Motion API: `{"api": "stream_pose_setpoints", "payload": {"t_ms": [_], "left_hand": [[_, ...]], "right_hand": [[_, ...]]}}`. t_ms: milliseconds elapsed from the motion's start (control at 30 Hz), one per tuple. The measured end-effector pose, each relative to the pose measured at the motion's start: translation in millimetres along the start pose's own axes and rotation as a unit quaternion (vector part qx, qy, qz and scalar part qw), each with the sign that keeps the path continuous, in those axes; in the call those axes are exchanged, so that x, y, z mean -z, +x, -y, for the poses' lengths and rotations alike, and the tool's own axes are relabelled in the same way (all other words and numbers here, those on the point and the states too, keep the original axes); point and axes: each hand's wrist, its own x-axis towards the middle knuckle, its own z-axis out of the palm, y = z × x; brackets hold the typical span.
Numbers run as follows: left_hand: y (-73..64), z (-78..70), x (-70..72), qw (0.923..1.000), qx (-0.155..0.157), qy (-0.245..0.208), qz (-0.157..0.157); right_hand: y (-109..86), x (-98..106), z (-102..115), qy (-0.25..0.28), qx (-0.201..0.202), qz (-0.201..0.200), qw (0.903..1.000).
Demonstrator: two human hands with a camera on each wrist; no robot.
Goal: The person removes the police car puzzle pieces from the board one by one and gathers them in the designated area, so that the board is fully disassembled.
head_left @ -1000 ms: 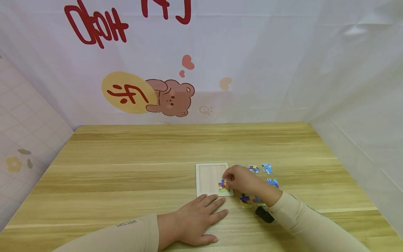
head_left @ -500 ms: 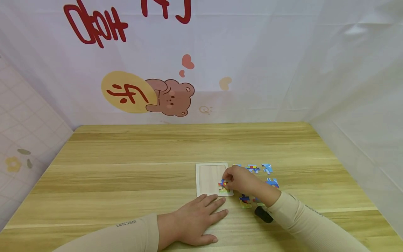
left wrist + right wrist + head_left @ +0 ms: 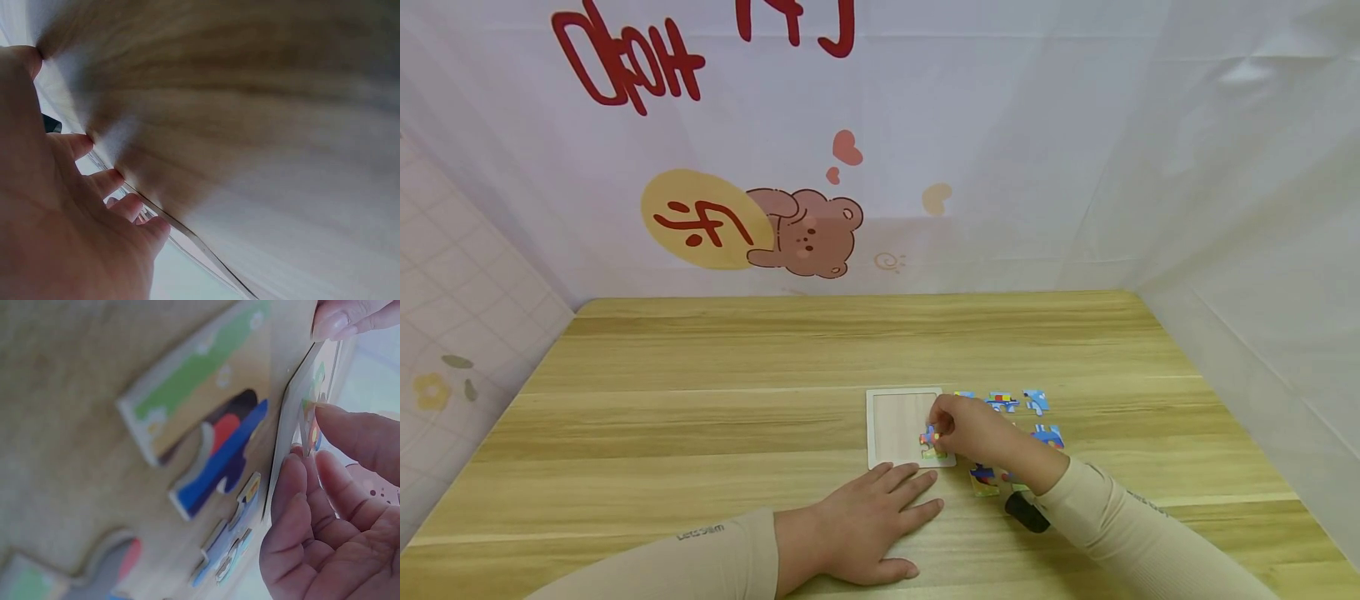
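In the head view a shallow square wooden puzzle tray lies on the table. At its lower right corner my right hand pinches a colourful jigsaw piece between thumb and fingers. That piece looks tilted in the right wrist view, partly hidden by the thumb. My left hand lies spread with its fingertips at the tray's near edge. In the left wrist view the fingertips touch that edge and the tabletop.
Several loose jigsaw pieces lie right of the tray, among them a blue piece and a near piece, some partly hidden by my right arm. A black object sits at the right wrist. White printed cloth hangs behind the table.
The pinched jigsaw piece has tilted and looks paler than before, with my right hand shifted slightly left. My left hand and the tray have stayed put.
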Motion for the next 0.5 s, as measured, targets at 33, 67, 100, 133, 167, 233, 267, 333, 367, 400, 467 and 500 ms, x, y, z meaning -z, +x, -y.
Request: {"api": "stream_pose_setpoints", "payload": {"t_ms": [33, 67, 100, 133, 167, 233, 267, 333, 367, 400, 467, 500], "left_hand": [[-0.3, -0.1, 0.0, 1.0000, 0.000, 0.001, -0.001], [-0.3, -0.3, -0.1, 1.0000, 0.000, 0.003, -0.003], [-0.4, -0.5, -0.2, 1.0000, 0.000, 0.005, -0.004], [-0.3, -0.6, -0.3, 1.0000, 0.000, 0.006, -0.006], [-0.3, -0.7, -0.6, 0.9999, 0.000, 0.008, -0.007], [-0.2, -0.7, -1.4, 0.9998, -0.001, 0.014, -0.012], [-0.1, -0.7, -1.8, 0.9998, -0.001, 0.016, -0.014], [0.1, -0.5, -2.7, 0.9997, -0.002, 0.020, -0.017], [0.1, -0.5, -3.1, 0.9996, -0.003, 0.021, -0.019], [0.2, -0.5, -3.3, 0.9996, -0.003, 0.022, -0.020], [0.2, -0.4, -3.5, 0.9996, -0.003, 0.021, -0.020], [0.2, -0.3, -3.4, 0.9996, -0.003, 0.020, -0.019]], "right_hand": [[0.0, 0.0, 0.4, 0.001, -0.002, 0.000, 1.0000], [-0.1, 0.1, 0.7, 0.004, -0.005, 0.000, 1.0000], [0.0, 0.1, 0.6, 0.008, -0.007, 0.001, 0.9999], [0.1, 0.0, 0.2, 0.012, -0.008, 0.000, 0.9999], [0.2, 0.0, -0.1, 0.016, -0.009, 0.000, 0.9998], [0.2, 0.2, -0.9, 0.026, -0.007, -0.001, 0.9996], [0.1, 0.4, -1.4, 0.033, -0.006, -0.002, 0.9994], [0.0, 0.9, -2.5, 0.045, -0.002, -0.002, 0.9990], [-0.1, 1.2, -2.8, 0.054, 0.000, -0.002, 0.9986], [-0.3, 1.6, -3.4, 0.062, 0.002, 0.000, 0.9981], [-0.5, 2.3, -4.5, 0.076, 0.005, 0.000, 0.9971], [-0.5, 2.7, -4.9, 0.079, 0.008, -0.002, 0.9968]]}}
